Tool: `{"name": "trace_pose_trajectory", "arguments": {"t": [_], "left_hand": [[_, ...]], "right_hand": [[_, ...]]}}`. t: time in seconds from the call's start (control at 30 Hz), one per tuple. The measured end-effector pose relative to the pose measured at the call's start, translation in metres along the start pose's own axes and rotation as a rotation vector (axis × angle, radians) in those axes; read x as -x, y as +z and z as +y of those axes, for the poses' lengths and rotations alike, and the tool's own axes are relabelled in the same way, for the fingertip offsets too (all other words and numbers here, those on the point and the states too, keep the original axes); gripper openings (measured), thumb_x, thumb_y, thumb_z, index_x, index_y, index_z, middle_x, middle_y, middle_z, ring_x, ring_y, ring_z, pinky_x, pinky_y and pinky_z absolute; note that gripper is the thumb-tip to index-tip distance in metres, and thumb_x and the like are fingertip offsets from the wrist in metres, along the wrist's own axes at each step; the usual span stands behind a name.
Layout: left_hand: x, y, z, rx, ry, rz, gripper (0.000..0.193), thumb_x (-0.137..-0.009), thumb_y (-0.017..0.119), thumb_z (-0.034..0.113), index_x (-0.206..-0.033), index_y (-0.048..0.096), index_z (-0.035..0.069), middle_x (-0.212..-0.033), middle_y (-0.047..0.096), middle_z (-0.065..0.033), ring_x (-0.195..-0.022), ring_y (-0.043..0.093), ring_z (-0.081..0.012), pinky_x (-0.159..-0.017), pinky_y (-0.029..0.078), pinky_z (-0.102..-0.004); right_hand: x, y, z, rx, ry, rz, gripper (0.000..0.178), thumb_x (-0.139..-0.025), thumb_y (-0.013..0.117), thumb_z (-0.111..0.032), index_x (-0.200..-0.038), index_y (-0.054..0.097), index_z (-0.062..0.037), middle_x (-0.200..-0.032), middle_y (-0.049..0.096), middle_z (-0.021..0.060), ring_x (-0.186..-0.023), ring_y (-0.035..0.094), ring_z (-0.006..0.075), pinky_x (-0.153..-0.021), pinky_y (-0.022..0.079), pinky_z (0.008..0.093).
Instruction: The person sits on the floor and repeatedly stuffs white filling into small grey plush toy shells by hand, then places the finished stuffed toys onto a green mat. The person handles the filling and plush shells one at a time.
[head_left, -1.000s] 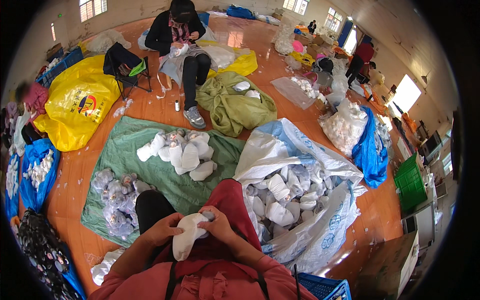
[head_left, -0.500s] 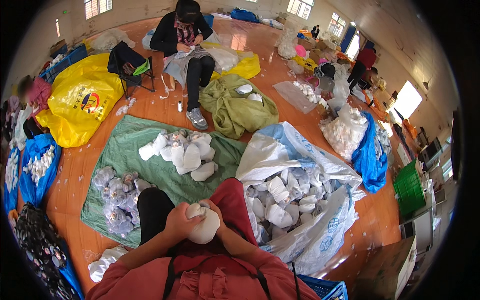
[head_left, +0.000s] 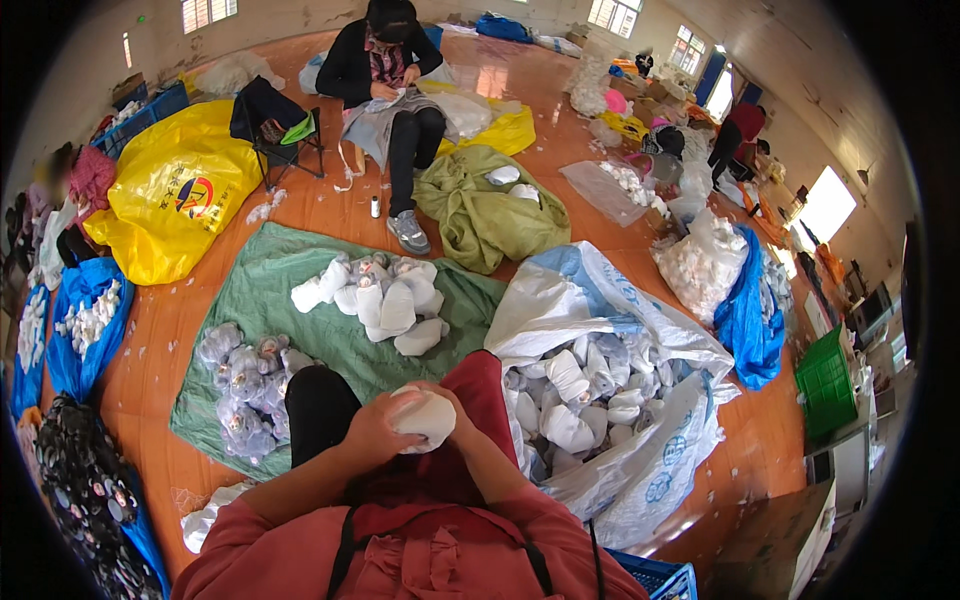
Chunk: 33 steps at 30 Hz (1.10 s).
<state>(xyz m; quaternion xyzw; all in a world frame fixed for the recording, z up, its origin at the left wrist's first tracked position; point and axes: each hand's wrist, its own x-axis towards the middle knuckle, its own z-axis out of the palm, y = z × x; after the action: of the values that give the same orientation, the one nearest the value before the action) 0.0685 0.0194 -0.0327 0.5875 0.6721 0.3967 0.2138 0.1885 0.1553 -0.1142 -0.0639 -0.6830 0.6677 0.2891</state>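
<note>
Between both palms, above my lap, sits a white rounded piece that looks like soft cloth (head_left: 428, 420). My left hand (head_left: 374, 430) wraps its left side, thumb and fingers curled round it. Around the right side close the fingers of my right hand (head_left: 458, 412), partly hidden behind the piece. Just beyond my knees, similar white pieces (head_left: 385, 305) lie heaped on a green cloth sheet (head_left: 255, 285). A group of small grey-lilac plush toys (head_left: 240, 390) rests at the sheet's near left. To my right, an open white woven sack (head_left: 665, 450) holds many more white and grey pieces.
Across from me a person (head_left: 395, 80) sits handling something white, beside an olive sack (head_left: 490, 215). A yellow bag (head_left: 175, 190) and folding chair (head_left: 275, 130) stand far left. Blue sacks (head_left: 85, 330) flank the left; a blue crate (head_left: 655, 575) and cardboard box (head_left: 775, 540) are near right.
My hands have turned the white piece, so it tilts more sideways, and both fingers have shifted round it. The whole view has moved slightly as my head turned.
</note>
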Motion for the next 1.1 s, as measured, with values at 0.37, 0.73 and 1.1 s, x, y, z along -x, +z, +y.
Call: {"name": "trace_pose_trajectory", "arguments": {"t": [0.37,0.73,1.1], "left_hand": [[0.006,-0.04,-0.006,0.804,-0.568,-0.409,0.058,-0.063,0.075,-0.007,-0.119,0.063,0.001,-0.11,0.066,-0.009,-0.099,0.063,-0.0177,-0.089,0.051,-0.0315],[0.018,-0.015,-0.025,0.947,-0.742,-0.37,0.065,-0.045,0.061,-0.017,-0.106,0.066,0.001,-0.107,0.064,-0.013,-0.097,0.063,-0.0266,-0.086,0.053,-0.0364],[0.018,0.003,0.003,-0.06,0.005,-0.232,0.052,-0.067,0.068,0.017,-0.117,0.061,0.005,-0.109,0.059,-0.0204,-0.097,0.058,-0.039,-0.088,0.047,-0.0444]], "right_hand": [[0.032,-0.006,-0.042,-0.634,0.521,-0.311,0.081,-0.081,0.075,-0.035,-0.143,0.036,-0.0015,-0.136,0.048,0.0095,-0.127,0.043,0.019,-0.107,0.034,0.0331],[0.045,0.029,-0.027,-0.099,0.733,-0.109,0.053,-0.073,0.076,-0.01,-0.12,0.052,-0.0042,-0.11,0.058,0.0068,-0.104,0.055,0.0173,-0.092,0.044,0.0301],[0.046,0.037,0.029,-0.017,0.56,0.095,0.018,-0.084,0.061,-0.006,-0.102,0.059,-0.0079,-0.094,0.062,0.0027,-0.087,0.058,0.0133,-0.078,0.049,0.0295]]}}
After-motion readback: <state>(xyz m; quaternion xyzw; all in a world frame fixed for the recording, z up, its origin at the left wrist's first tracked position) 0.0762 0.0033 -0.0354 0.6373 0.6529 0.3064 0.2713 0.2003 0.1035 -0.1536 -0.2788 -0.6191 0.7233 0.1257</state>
